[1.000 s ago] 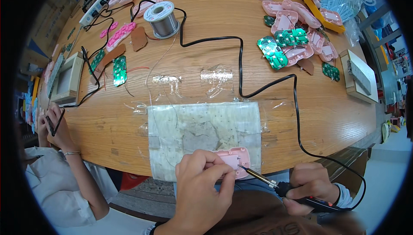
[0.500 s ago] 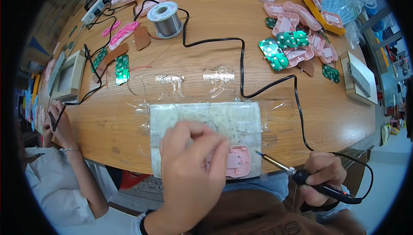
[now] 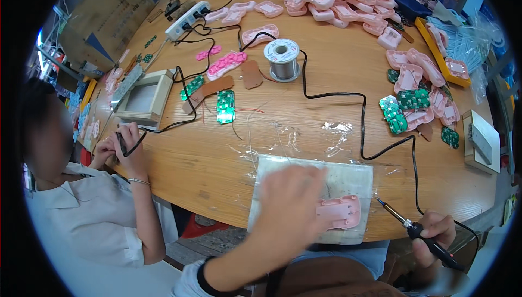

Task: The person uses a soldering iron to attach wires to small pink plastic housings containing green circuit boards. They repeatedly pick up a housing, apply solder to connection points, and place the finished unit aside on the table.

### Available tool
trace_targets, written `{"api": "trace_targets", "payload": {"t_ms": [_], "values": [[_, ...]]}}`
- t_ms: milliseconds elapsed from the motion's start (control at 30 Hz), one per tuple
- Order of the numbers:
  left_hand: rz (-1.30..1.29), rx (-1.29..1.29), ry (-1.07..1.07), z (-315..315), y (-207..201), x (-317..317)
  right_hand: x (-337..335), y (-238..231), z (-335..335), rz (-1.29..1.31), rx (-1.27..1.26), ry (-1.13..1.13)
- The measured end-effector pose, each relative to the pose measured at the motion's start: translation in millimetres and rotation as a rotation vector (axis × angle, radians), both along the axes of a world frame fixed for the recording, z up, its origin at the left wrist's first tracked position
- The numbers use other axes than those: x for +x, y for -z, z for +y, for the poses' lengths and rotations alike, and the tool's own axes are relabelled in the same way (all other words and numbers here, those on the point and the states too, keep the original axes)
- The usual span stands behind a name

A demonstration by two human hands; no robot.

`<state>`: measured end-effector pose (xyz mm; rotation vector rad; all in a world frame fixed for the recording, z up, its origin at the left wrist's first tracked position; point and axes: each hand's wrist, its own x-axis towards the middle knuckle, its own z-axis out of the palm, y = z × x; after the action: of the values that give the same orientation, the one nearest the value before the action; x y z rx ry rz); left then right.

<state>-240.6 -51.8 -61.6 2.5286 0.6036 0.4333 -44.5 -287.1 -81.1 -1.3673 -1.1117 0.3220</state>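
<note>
My right hand (image 3: 435,234) is closed around the black handle of a soldering iron (image 3: 432,245). Its metal tip points up and left, beside the right edge of a pale cloth-like work pad (image 3: 283,166). On that pad lies a pink plastic shell half (image 3: 345,212), inner side up with small posts showing. My left hand (image 3: 291,202) is over the pad and hides the shell's left end. Motion smears its fingers, so whether it holds anything cannot be made out.
A solder wire spool (image 3: 284,68) stands beyond the pad, and the iron's black cord (image 3: 363,117) winds across the table. Green circuit boards (image 3: 225,106) and pink shells (image 3: 348,3) lie farther back. At left, a co-worker's hand (image 3: 130,144) holds a dark corded tool.
The view has swung left, so the table's contents sit farther right in the picture. My left hand is more blurred and still above the pad; my right hand keeps hold of the soldering iron.
</note>
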Motion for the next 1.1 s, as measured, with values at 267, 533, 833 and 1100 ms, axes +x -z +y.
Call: {"api": "trace_targets", "payload": {"t_ms": [267, 533, 833, 1100], "values": [[0.145, 0.094, -0.793, 166.3, 35.3, -16.1, -3.0, 0.1, 7.3, 0.0, -0.046, 0.056], [-0.339, -0.868, -0.769, 144.4, -21.3, -49.3, -22.7, -14.8, 22.0, 0.186, 0.102, 0.225], [-0.741, -1.168, -0.45, -31.5, -38.3, -5.1, -38.2, -30.8, 88.5, 0.602, 0.086, -0.029], [-0.628, -1.219, -0.373, -66.0, -41.9, -6.4, -31.9, -40.2, 73.6, 0.589, 0.178, -0.017]]}}
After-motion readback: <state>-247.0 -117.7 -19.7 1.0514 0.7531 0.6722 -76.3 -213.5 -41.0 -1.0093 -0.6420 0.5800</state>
